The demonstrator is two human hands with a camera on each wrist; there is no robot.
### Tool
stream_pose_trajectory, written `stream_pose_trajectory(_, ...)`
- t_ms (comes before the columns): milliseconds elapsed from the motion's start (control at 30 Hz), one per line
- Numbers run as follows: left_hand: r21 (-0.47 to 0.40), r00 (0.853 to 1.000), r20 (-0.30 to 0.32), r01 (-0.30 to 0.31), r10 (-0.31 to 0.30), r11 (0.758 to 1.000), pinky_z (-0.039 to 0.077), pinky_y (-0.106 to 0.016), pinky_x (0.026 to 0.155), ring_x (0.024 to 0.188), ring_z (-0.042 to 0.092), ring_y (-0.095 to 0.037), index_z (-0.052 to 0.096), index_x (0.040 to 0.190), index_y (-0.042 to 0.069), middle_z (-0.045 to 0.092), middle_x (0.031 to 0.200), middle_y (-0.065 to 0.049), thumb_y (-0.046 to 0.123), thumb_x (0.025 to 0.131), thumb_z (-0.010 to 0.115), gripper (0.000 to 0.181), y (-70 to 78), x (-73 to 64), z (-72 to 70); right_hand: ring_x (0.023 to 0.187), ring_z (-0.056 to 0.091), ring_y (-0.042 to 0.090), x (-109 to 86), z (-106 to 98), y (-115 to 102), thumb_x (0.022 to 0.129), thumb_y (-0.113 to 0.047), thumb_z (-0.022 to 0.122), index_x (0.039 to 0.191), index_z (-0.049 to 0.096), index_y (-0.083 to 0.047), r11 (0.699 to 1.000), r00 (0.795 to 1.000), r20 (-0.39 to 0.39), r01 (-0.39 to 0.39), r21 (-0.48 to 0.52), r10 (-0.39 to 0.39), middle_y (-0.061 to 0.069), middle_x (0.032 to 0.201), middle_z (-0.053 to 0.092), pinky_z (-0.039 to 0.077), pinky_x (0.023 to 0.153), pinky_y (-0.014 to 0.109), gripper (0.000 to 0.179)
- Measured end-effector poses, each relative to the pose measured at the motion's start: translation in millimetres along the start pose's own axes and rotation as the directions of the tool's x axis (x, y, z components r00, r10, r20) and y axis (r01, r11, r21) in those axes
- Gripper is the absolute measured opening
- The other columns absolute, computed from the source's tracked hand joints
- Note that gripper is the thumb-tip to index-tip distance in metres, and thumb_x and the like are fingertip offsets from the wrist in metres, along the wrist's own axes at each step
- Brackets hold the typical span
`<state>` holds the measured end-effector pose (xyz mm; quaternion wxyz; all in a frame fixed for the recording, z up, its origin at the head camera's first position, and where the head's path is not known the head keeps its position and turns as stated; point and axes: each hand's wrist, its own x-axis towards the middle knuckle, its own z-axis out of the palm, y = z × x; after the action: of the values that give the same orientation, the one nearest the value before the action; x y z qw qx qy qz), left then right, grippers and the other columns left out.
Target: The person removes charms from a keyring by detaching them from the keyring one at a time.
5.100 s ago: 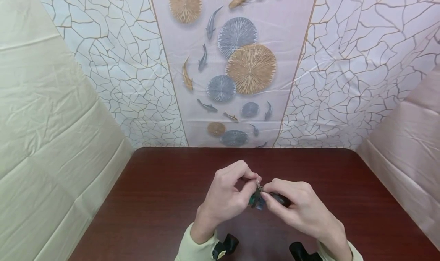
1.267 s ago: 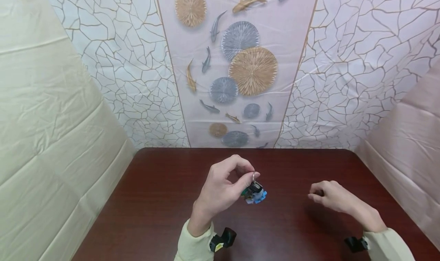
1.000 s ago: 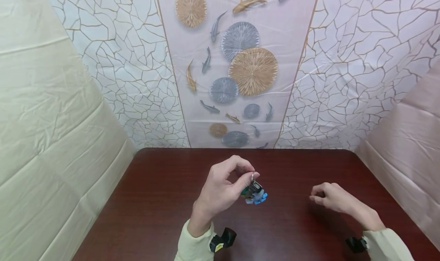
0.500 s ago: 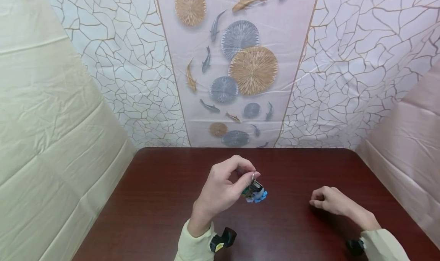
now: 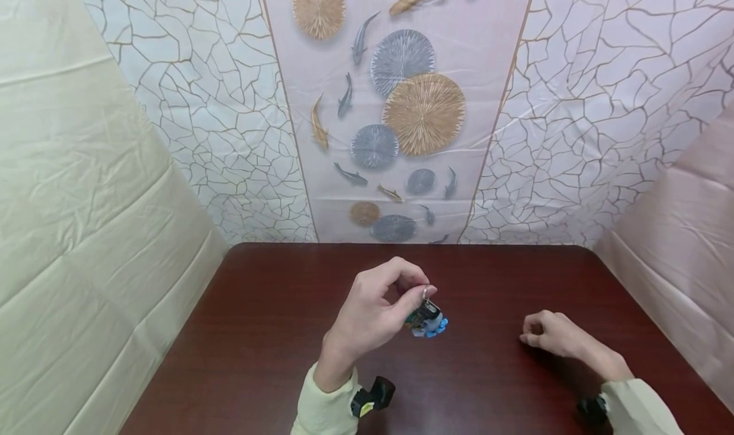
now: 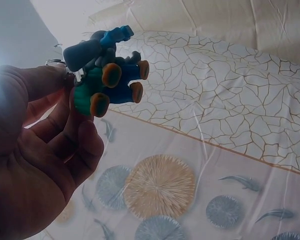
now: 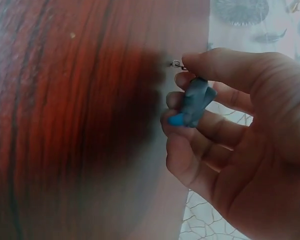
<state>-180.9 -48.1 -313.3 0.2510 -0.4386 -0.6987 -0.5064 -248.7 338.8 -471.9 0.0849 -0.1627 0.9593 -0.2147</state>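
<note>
In the head view my left hand (image 5: 369,317) pinches a metal split ring (image 5: 425,293) between thumb and forefinger. From it hangs a bunch of small rubbery figure charms (image 5: 429,323) in blue, green and black. The left wrist view shows these charms (image 6: 110,82) close up, with green and blue bodies, orange-soled feet and a dark grey piece on top. Over the right part of the table, my right hand (image 5: 559,336) pinches a grey-blue charm by its small metal clasp (image 7: 176,64); the charm (image 7: 196,102) dangles against the curled fingers and has a bright blue tip.
A dark reddish-brown wooden table (image 5: 258,346) lies under both hands. Behind it hangs a patterned cloth (image 5: 395,104), with a cream cloth (image 5: 103,231) at left and a pinkish one (image 5: 682,263) at right. Wrist cameras (image 5: 373,397) sit on both sleeves.
Both hands were together at the ring about five seconds ago; my right hand has since moved off to the right and lowered slightly. My left hand has stayed nearly still with the hanging charms.
</note>
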Motion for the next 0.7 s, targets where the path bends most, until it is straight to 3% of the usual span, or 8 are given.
stream_pose_trajectory(400,-0.003,1.0,0.007,0.003,-0.003,1.0,0.049,-0.013,0.054,0.066,0.064,-0.004,0.062,0.094,0.007,0.074,0.088,-0.006,0.001,0.089,0.068,0.01,0.4,0.8,-0.6,0.049,0.048,0.008,2.1,-6.5,9.4,0.09,-0.013,0.064,0.077,0.062,-0.017,0.998,0.999,-0.008,-0.052,0.019,0.052,-0.008,0.06,0.057,0.041,0.045,0.025,0.014)
stream_pose_trajectory(700,-0.005,1.0,0.009,0.015,-0.015,1.0,0.05,-0.014,0.055,0.067,0.064,-0.004,0.062,0.095,0.007,0.074,0.088,-0.006,0.002,0.089,0.069,0.011,-0.3,0.1,-0.1,0.049,0.046,0.004,3.5,-20.0,-3.9,0.092,-0.02,0.065,0.073,0.06,-0.018,0.999,1.0,-0.027,0.007,-0.034,-0.008,-0.009,0.056,0.054,0.039,0.05,0.023,0.02)
